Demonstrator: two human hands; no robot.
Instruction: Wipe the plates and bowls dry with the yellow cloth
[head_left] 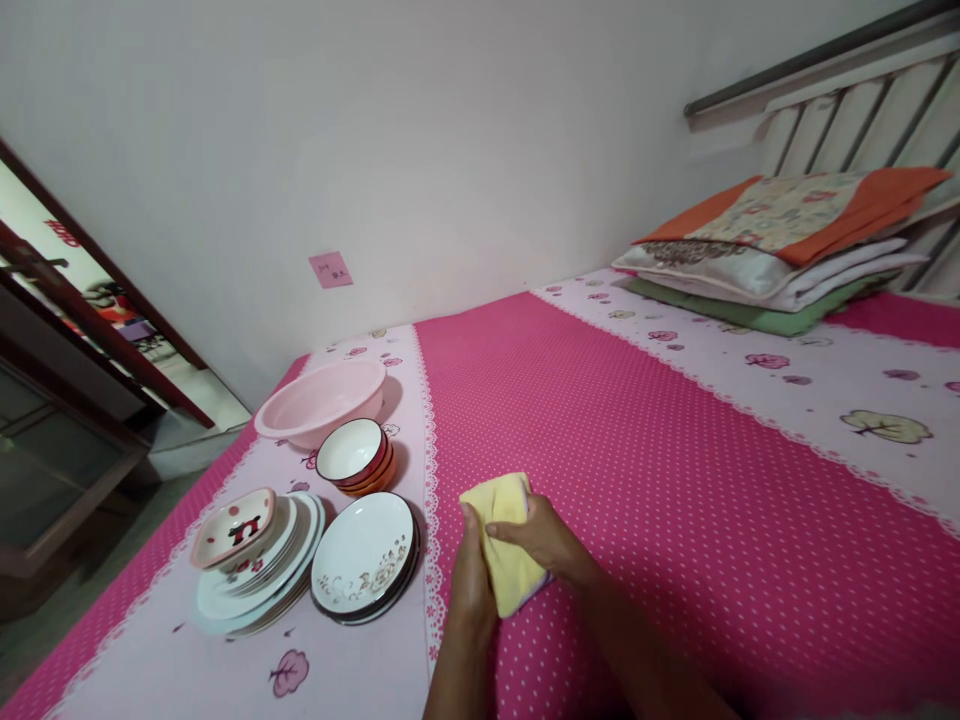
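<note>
A folded yellow cloth [511, 575] is held between my two hands above the pink dotted bedspread [600, 450]. My left hand [472, 575] grips its left edge, the thumb lying near the top. From the right, my right hand [541, 538] closes on the cloth, its thumb pressed across the front and its other fingers hidden behind. Left of my hands stands a stack of round plates [364, 555] with a brown flower pattern on the top one.
Farther left, a patterned square bowl [234, 528] tops more stacked plates [311, 545]. Behind are stacked bowls [351, 452] and a pink basin [322, 395]. Folded bedding [795, 240] lies at the back right. A pink note [330, 270] is on the wall.
</note>
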